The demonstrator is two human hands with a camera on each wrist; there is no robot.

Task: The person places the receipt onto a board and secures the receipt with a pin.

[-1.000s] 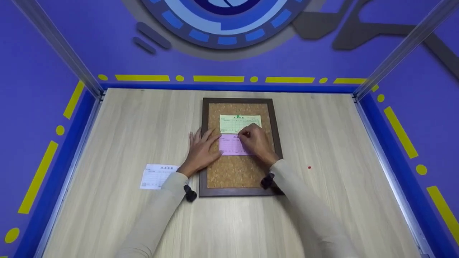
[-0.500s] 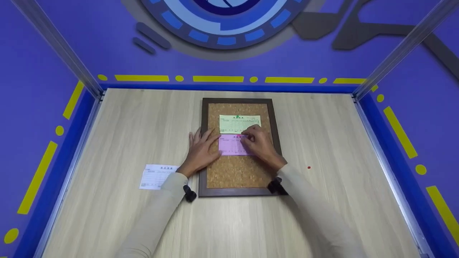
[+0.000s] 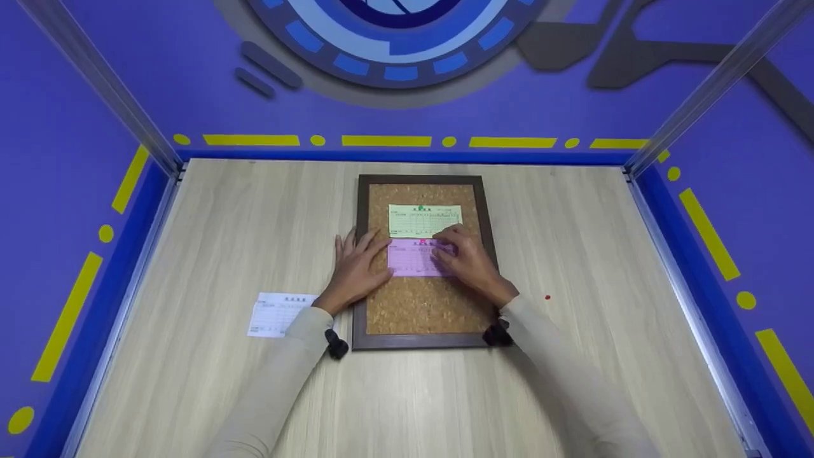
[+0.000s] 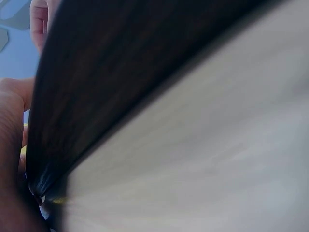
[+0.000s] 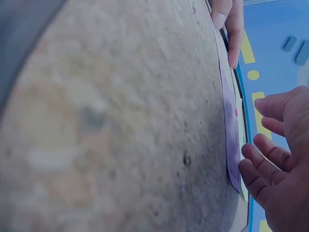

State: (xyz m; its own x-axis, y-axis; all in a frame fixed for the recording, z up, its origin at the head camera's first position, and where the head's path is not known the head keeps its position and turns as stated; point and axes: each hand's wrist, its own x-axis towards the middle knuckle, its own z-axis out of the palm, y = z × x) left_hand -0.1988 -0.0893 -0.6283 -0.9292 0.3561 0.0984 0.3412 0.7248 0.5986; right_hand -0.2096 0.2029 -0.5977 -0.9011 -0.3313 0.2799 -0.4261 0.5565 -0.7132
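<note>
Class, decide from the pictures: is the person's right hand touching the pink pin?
Apart: the right wrist view shows a clear gap between the right hand and pink pin.

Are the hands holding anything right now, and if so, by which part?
Nothing is held. The right hand is open beside the pink pin; the left hand only rests at the left edge of the pink slip.

Three slips (image 3: pixel 410 259), three pins (image 3: pixel 423 241), one corkboard (image 3: pixel 410 312)
</note>
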